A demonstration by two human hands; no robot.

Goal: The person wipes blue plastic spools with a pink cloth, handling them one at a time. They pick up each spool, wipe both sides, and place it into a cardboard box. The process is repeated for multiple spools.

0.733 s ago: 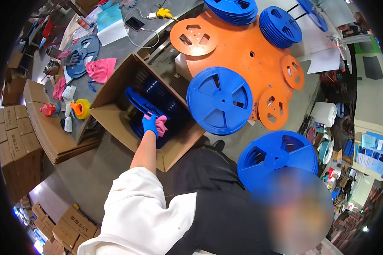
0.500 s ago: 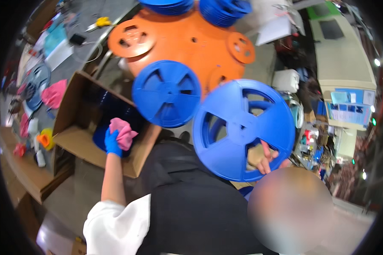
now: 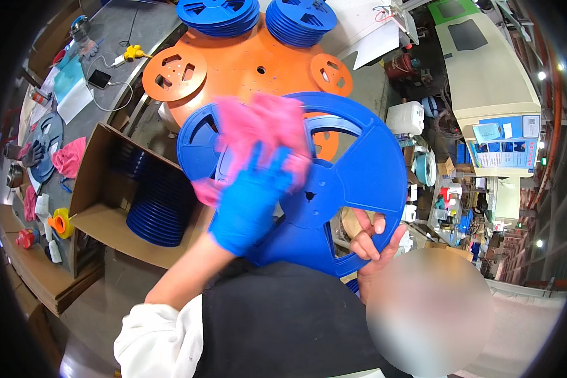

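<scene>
My left hand (image 3: 249,200), in a blue glove, is closed on a pink cloth (image 3: 264,129), which lies over the left part of a large blue reel (image 3: 365,170). The cloth is smeared by motion. My bare right hand (image 3: 375,246) grips the reel's lower right rim, its fingers passing through a cut-out. The reel is held up in front of me, its spoked face showing. Behind it, partly hidden by cloth and reel, is another blue reel (image 3: 195,148) near the orange round table (image 3: 239,79).
Stacks of blue reels (image 3: 217,16) (image 3: 301,19) and orange discs (image 3: 174,72) lie on the orange table. At the left, an open cardboard box (image 3: 97,214) holds several blue reels (image 3: 160,208). A grey workbench (image 3: 116,38) carries a phone (image 3: 99,79) and another pink cloth (image 3: 69,157).
My left hand has come from the cardboard box, up and right, bringing the pink cloth onto the held reel. The reel has shifted slightly left and up in view; my right hand still grips it.
</scene>
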